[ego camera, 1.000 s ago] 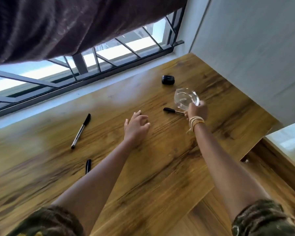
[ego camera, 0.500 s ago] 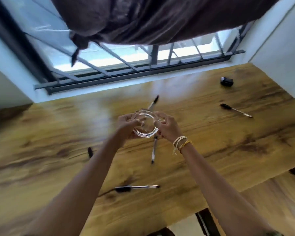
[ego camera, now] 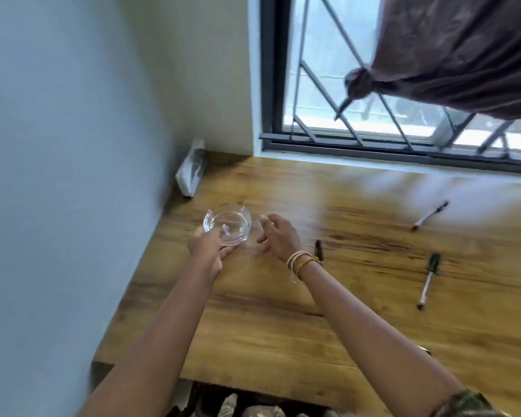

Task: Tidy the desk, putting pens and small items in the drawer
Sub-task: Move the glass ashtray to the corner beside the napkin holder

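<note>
Three pens (ego camera: 427, 280) flat on desk (ego camera: 283, 326)

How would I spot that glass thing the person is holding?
Start at the wooden desk and go to its corner by the left wall. There the left hand holds a round glass dish, the right hand open beside it. It is clear and bowl-shaped; the pens nearby are thin sticks.

No legible text, labels, brands or numbers anywhere in view. The pens (ego camera: 428, 280) on the desk (ego camera: 283, 326) are too small and blurred to show any print, and the leaning packet (ego camera: 190, 171) by the wall shows only smeared markings.
</note>
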`<act>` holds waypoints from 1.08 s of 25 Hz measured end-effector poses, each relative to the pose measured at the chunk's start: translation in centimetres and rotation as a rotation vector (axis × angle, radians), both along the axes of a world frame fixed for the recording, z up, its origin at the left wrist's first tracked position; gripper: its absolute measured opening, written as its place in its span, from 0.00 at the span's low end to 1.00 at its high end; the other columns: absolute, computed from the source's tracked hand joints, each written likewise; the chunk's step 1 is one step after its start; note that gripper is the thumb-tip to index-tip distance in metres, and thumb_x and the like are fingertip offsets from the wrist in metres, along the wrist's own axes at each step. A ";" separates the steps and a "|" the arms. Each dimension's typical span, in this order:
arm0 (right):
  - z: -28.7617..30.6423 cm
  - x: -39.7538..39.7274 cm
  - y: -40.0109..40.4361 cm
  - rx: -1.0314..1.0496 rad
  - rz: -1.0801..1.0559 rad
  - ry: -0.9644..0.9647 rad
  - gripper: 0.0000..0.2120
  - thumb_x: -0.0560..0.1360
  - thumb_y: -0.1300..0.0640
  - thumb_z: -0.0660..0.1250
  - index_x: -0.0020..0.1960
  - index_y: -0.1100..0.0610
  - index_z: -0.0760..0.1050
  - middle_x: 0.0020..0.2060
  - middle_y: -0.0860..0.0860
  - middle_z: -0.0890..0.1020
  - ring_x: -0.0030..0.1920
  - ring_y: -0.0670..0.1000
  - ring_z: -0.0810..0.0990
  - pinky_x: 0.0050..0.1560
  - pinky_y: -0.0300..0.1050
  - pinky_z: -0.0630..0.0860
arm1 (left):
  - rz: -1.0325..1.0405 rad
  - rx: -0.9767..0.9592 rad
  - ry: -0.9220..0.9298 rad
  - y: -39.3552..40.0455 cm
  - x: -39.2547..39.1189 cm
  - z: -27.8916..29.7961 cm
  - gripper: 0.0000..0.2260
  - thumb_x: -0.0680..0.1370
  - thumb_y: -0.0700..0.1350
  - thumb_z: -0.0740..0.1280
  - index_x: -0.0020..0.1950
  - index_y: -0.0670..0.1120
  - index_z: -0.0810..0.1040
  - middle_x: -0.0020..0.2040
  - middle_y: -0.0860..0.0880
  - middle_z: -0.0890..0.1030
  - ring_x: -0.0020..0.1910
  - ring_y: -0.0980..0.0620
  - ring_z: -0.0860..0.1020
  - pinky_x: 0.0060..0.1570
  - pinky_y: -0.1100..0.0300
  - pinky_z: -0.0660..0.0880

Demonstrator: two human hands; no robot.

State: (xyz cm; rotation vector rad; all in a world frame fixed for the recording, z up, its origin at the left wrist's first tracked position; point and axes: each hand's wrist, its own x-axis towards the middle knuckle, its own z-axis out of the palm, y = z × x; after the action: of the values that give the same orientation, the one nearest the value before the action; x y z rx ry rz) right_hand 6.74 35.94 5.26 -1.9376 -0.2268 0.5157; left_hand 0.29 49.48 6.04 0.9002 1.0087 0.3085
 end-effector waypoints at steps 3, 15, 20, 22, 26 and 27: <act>-0.6 -1.2 4.5 -0.021 0.070 0.002 0.11 0.80 0.48 0.58 0.53 0.53 0.76 0.34 0.53 0.82 0.30 0.51 0.80 0.35 0.47 0.78 | 0.142 -0.009 0.043 4.4 -1.8 -0.6 0.16 0.75 0.28 0.61 0.60 0.41 0.72 0.48 0.37 0.80 0.37 0.41 0.81 0.25 0.51 0.80; -0.5 -1.2 13.1 -0.088 0.182 0.189 0.15 0.77 0.54 0.60 0.62 0.56 0.75 0.34 0.52 0.81 0.30 0.50 0.80 0.30 0.43 0.80 | 0.200 -0.034 0.008 8.5 -3.2 -1.0 0.17 0.75 0.27 0.59 0.59 0.42 0.75 0.44 0.39 0.80 0.42 0.39 0.81 0.39 0.46 0.81; -0.6 -1.1 13.6 -0.118 0.173 0.154 0.11 0.75 0.58 0.63 0.56 0.57 0.77 0.34 0.55 0.82 0.30 0.50 0.82 0.32 0.43 0.82 | 0.174 0.019 0.032 8.8 -3.4 -1.3 0.15 0.75 0.29 0.61 0.59 0.42 0.77 0.49 0.38 0.81 0.48 0.38 0.82 0.38 0.46 0.82; -0.5 -1.1 13.7 -0.119 0.149 0.151 0.07 0.73 0.59 0.64 0.49 0.55 0.78 0.35 0.57 0.84 0.31 0.51 0.83 0.35 0.44 0.83 | 0.172 0.117 0.114 8.7 -3.5 -1.2 0.13 0.75 0.30 0.62 0.54 0.43 0.79 0.44 0.42 0.82 0.41 0.44 0.82 0.36 0.48 0.82; -0.7 -1.3 13.7 -0.089 0.095 0.142 0.05 0.71 0.57 0.67 0.46 0.53 0.78 0.38 0.55 0.85 0.33 0.53 0.85 0.36 0.46 0.84 | 0.181 0.356 0.285 8.8 -3.7 -1.9 0.09 0.70 0.36 0.65 0.43 0.46 0.82 0.38 0.48 0.84 0.41 0.43 0.84 0.41 0.43 0.82; -0.8 -1.5 13.8 -0.081 0.080 0.139 0.06 0.70 0.56 0.67 0.47 0.54 0.79 0.39 0.53 0.85 0.33 0.53 0.86 0.37 0.47 0.84 | 0.176 0.406 0.309 8.9 -3.7 -2.1 0.09 0.69 0.37 0.66 0.43 0.46 0.83 0.38 0.48 0.84 0.41 0.44 0.84 0.42 0.44 0.82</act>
State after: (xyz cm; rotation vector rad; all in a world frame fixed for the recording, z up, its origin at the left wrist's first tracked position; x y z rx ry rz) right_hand 5.26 49.72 4.50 -1.9678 -0.1972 0.7187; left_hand -3.40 58.36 3.98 1.2539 1.3420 0.5480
